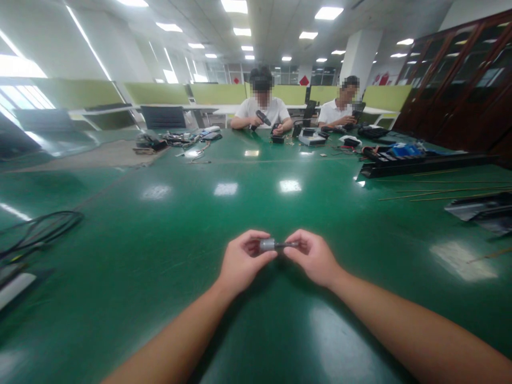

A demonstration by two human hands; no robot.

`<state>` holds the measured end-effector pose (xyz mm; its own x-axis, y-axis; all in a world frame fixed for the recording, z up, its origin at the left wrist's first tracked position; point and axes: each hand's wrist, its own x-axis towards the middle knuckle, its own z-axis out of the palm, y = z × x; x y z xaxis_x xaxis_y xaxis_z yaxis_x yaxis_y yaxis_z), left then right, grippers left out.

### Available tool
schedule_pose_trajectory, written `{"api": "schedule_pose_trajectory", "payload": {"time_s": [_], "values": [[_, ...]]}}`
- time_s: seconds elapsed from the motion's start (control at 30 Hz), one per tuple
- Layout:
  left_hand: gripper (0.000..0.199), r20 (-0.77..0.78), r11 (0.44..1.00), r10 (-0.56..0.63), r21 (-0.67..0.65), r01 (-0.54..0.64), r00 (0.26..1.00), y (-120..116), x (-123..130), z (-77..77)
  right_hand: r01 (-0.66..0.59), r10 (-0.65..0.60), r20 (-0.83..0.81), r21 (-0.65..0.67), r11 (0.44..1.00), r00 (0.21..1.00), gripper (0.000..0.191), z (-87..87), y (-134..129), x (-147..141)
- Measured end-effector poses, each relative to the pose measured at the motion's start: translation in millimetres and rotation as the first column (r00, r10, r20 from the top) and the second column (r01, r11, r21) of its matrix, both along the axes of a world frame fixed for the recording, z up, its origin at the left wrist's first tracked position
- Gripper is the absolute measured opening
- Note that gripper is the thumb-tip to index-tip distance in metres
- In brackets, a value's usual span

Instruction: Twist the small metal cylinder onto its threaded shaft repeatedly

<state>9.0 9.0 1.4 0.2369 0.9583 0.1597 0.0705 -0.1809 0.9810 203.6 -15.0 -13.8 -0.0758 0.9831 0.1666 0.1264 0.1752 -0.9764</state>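
Near the middle of the green table, my left hand (pixel 244 261) grips a short grey metal cylinder (pixel 267 245) between thumb and fingers. A thin dark rod (pixel 285 244) extends from the cylinder's right side, in line with it. The rod's right end is pinched by my right hand (pixel 314 256), between thumb and fingers. Both hands are just above the glossy tabletop, facing each other. Whether the cylinder and rod are joined is too small to tell.
Across the green table (pixel 192 213) sit two people in white shirts, one holding a drill (pixel 263 117). Black cables (pixel 48 226) lie at left. Blue parts (pixel 406 150), a long black channel (pixel 424 164) and thin rods (pixel 452 191) lie at right.
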Motion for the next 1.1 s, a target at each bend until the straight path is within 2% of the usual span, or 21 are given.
{"api": "schedule_pose_trajectory", "payload": {"time_s": [0.3,1.1], "values": [[0.041,0.002,1.0,0.01,-0.002,-0.01,1.0,2.4,-1.1,-3.3,0.036,-0.036,-0.002,-0.015,0.999,0.999,0.015,-0.4,0.1,-1.8],[0.042,0.056,0.998,0.034,-0.045,-0.031,0.998,2.6,-0.9,2.1,0.063,-0.063,0.011,-0.009,0.998,0.998,0.014,1.8,-0.2,-0.8]]}}
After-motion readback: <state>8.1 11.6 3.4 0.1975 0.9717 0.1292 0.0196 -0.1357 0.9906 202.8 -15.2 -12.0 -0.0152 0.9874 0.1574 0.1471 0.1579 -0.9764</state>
